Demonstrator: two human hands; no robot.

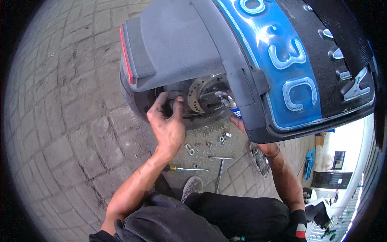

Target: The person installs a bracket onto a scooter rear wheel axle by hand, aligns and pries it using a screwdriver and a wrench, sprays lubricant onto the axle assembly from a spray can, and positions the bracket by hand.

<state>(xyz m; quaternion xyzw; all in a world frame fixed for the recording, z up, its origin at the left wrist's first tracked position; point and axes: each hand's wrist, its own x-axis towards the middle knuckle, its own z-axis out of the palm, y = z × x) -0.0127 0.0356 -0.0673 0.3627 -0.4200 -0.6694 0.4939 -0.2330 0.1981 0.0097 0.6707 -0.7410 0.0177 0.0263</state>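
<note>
Under the grey rear mudguard with its blue and black licence plate, my left hand touches the dark wheel area, thumb and fingers bent towards each other. What lies between its fingertips is too dark to make out. A perforated brake disc shows just right of it. My right hand, partly hidden by the mudguard's edge, is wrapped round a blue can whose silvery top points at the disc's hub.
On the metal tread plate lie a screwdriver, a T-shaped wrench and several nuts and small parts. My shoe is beside them. A white motorcycle stands at the lower right.
</note>
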